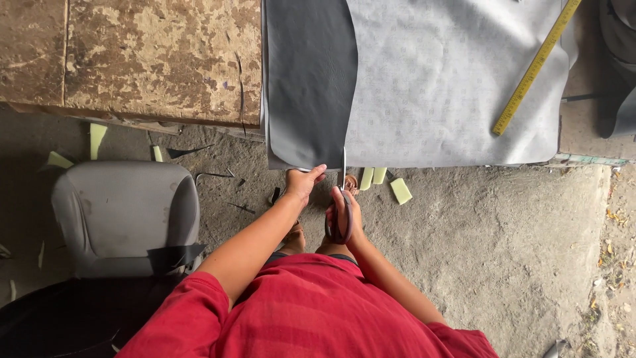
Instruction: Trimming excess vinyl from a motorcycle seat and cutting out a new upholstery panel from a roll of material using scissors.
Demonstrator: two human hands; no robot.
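Item: my left hand (pixel 303 180); fingers curled over the near edge of the large grey vinyl sheet (pixel 450 79), pinching that hanging edge between thumb and fingers. Item: my right hand (pixel 344 215); closed around the dark loop handles of the long steel scissors (pixel 342 199); blades pointing up and away from me, meeting the sheet's near edge just beside my left hand. Item: the grey sheet; lies flat over the worn, mottled brown worktable (pixel 152 59); a darker, smoother side shows on its left part, the paler printed backing on the right; the near edge overhangs the table. Item: yellow measuring tape (pixel 535 66); laid diagonally on the sheet's right side, well apart from both hands. Item: grey padded car seat (pixel 126 215); standing on the ground to my left, near my left arm. Item: pale yellow foam offcuts (pixel 400 190); scattered on the concrete floor (pixel 517 245) under the table edge, near the scissors; thin dark scraps lie between them and the seat.
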